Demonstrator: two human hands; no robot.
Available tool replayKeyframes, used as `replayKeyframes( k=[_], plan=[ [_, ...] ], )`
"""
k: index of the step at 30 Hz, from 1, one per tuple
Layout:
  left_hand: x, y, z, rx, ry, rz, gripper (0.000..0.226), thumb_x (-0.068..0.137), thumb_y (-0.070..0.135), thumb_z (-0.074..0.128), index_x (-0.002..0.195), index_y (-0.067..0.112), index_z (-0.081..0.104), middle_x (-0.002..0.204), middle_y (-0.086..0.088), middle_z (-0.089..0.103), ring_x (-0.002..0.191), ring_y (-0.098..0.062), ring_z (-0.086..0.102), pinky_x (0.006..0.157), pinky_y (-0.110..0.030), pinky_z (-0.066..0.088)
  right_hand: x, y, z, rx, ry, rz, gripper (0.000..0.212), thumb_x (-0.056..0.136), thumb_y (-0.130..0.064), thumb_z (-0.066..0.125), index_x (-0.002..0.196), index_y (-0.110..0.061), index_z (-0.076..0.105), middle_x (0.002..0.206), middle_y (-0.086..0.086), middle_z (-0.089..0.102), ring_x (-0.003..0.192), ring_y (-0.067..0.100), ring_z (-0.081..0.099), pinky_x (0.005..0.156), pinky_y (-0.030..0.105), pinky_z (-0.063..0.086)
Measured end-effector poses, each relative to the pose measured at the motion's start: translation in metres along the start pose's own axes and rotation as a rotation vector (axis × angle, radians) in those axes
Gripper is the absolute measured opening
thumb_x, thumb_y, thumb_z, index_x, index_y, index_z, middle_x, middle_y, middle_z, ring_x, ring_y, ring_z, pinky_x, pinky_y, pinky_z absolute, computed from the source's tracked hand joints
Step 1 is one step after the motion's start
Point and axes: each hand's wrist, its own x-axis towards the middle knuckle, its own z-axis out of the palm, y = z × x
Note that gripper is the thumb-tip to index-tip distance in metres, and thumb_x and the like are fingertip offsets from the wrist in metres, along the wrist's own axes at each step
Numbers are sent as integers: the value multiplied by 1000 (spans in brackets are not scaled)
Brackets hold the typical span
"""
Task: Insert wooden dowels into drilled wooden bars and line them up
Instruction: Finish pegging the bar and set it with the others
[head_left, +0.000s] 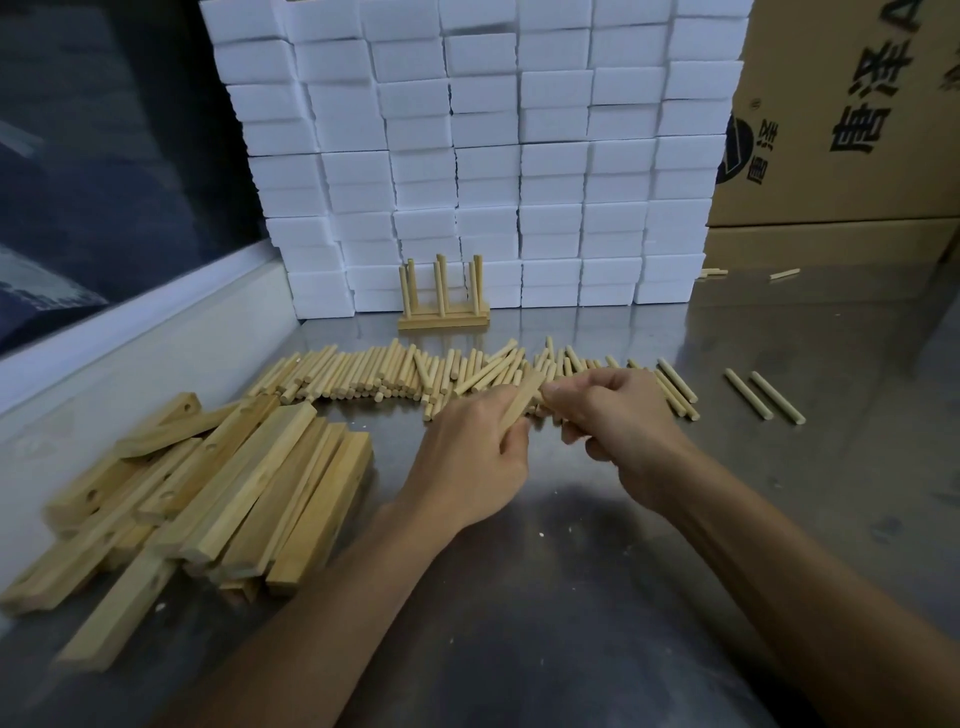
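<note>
Dozens of white foam blocks (467, 156) stacked behind on the steel table (597, 571), heap of drilled bars (218, 493) at left, long row of loose dowels (395, 374) across the middle, one finished bar set (443, 296) upright at the back. Left hand (467, 457) curled round a thin bar (519, 402), right hand (618, 415) pinching what looks like a dowel at its end. Light, stiff, smooth stock probably; best pinched near the tip for aiming.
</note>
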Motion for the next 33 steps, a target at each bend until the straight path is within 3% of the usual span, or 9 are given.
replayKeyframes(
  k=[2,4,6,10,14,23,26,30,33],
  plan=[
    [1,1,5,-81,-15,-104,21,95,16,57,75,17,51,58,7,44,51,-10,40,49,-26,30,1,-6,-3,15,43,-60,5,84,2,67,82,-2,69,59,6,68,43,7,59,39,17,40],
    [3,4,6,-198,-38,-202,19,96,17,55,78,12,57,58,-3,49,48,-10,42,48,-29,35,3,-9,-5,53,61,-107,10,81,7,70,80,-2,68,68,15,71,55,18,69,56,29,58],
    [4,6,4,-341,-64,-324,20,98,18,52,88,4,61,70,-18,57,46,-17,49,42,-32,40,2,-11,-5,67,89,-156,12,78,3,78,81,-4,69,75,15,74,69,27,74,70,43,63],
    [4,9,2,-715,-107,-530,21,102,19,47,100,6,63,79,-14,61,45,-26,56,39,-27,44,-2,-6,1,-6,105,-325,14,77,-6,82,84,-12,73,75,1,75,70,12,73,58,24,57],
    [2,12,2,-926,-123,-641,21,101,17,49,103,1,62,81,-17,61,44,-26,56,37,-27,44,-1,1,6,-26,146,-413,12,83,-5,77,92,-11,72,80,-1,75,75,11,74,69,27,62],
    [1,21,8,-1104,-115,-764,24,99,21,49,92,2,61,68,-7,58,38,-20,49,37,-20,32,5,11,3,-80,185,-467,17,78,-21,82,89,-11,73,74,-3,73,66,9,71,59,20,57],
    [4,19,4,-1187,-90,-797,27,100,24,48,92,5,65,67,-4,57,40,-17,48,34,-20,32,6,19,4,-213,137,-502,24,79,-25,82,97,-12,72,79,-7,73,72,5,70,66,18,56],
    [7,11,-3,-1266,-4,-860,28,99,23,47,110,2,63,65,-3,57,42,-14,47,35,-21,33,13,31,-4,-538,183,-536,8,86,-21,76,93,-17,74,81,-12,70,78,1,65,72,23,56],
    [6,6,-5,-1273,48,-891,28,98,23,48,111,2,64,64,-3,56,43,-13,48,35,-21,36,19,37,-11,-823,211,-431,28,90,-33,70,115,-21,69,113,-3,68,106,15,61,94,39,51]
  ],
)
